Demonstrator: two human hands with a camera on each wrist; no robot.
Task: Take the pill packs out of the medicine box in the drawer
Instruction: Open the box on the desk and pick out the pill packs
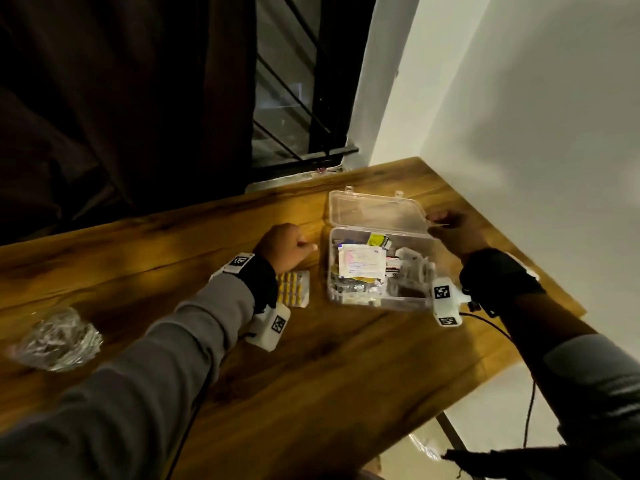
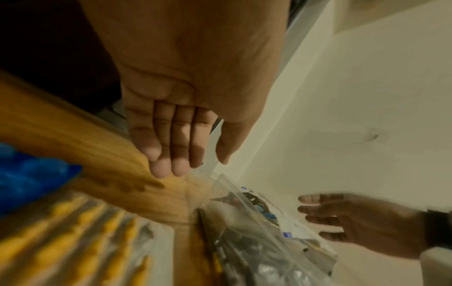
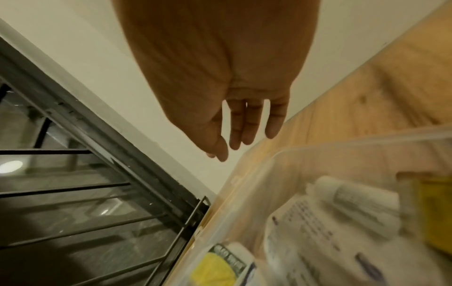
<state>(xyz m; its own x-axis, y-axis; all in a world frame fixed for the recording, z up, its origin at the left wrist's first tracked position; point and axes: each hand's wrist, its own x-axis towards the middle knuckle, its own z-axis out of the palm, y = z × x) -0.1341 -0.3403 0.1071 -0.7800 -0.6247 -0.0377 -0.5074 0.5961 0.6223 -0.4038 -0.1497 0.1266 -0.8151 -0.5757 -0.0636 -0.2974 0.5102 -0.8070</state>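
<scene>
A clear plastic medicine box (image 1: 408,303) stands open on the wooden table (image 1: 311,375), its lid (image 1: 377,211) laid back. Inside lie paper sachets, a white leaflet (image 1: 362,265) and a yellow-labelled pack (image 3: 217,269). A blister pack of yellow pills (image 1: 294,289) lies on the table left of the box, partly under my left wrist. A blue blister pack (image 2: 29,180) lies beside it. My left hand (image 1: 294,245) rests on the table left of the box, fingers (image 2: 168,154) loosely curled and empty. My right hand (image 1: 446,226) hovers at the box's far right corner, fingers (image 3: 247,125) straight, holding nothing.
A crumpled clear plastic bag (image 1: 57,337) lies at the table's left. A white wall (image 1: 536,133) borders the table on the right, and a barred window (image 1: 291,116) with a dark curtain lies behind. The table's front right edge (image 1: 502,379) drops to the floor.
</scene>
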